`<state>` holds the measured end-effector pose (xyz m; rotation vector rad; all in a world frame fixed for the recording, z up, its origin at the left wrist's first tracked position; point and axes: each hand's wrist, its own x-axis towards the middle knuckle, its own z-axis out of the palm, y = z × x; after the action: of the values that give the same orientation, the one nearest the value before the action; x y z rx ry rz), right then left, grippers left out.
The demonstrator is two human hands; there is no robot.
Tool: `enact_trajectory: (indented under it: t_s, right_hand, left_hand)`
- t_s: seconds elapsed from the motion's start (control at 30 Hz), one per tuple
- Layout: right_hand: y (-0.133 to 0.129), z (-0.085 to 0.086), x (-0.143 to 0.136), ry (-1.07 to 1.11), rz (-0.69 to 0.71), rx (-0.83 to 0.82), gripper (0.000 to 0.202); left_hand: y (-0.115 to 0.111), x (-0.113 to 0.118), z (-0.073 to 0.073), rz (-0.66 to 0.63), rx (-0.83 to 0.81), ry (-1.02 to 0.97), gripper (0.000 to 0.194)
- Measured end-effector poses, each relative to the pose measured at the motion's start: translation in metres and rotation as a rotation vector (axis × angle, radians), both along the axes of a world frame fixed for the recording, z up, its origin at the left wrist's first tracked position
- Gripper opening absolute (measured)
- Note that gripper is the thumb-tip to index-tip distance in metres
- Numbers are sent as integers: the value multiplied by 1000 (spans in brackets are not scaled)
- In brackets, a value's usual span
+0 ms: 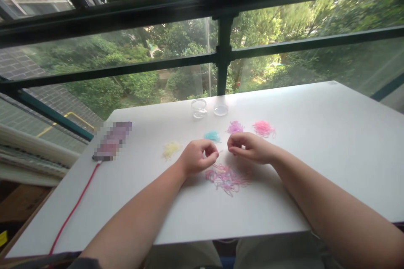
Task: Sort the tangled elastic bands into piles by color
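My left hand (201,155) is pinched, thumb against fingertips, and a thin pale rubber band (220,151) appears to stick out from the tips. Across a small gap, my right hand (251,147) is curled with thumb and fingers together; whatever lies between them is hidden. Below both hands spreads a loose mixed pile of thin rubber bands (227,178), pink, purple and pale. Beyond the hands lie sorted heaps: blue bands (212,136), purple bands (235,126) and pink bands (263,127). Yellow bands (171,150) lie left of my left hand.
A clear round container (199,109) and a clear shallow lid or dish (221,110) stand at the white table's (315,134) far edge. At the left lies a blurred-out phone (112,141) with a red cable (75,206). Window railings rise behind the table.
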<state>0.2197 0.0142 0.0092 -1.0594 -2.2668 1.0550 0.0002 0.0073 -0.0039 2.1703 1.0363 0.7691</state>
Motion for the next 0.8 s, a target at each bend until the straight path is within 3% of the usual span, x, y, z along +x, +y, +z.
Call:
enact_trajectory:
  t_s: [0.8]
  right_hand:
    - [-3, -5, -9, 122, -38, 49, 9]
  left_hand:
    - [1, 1, -3, -9, 7, -35, 13]
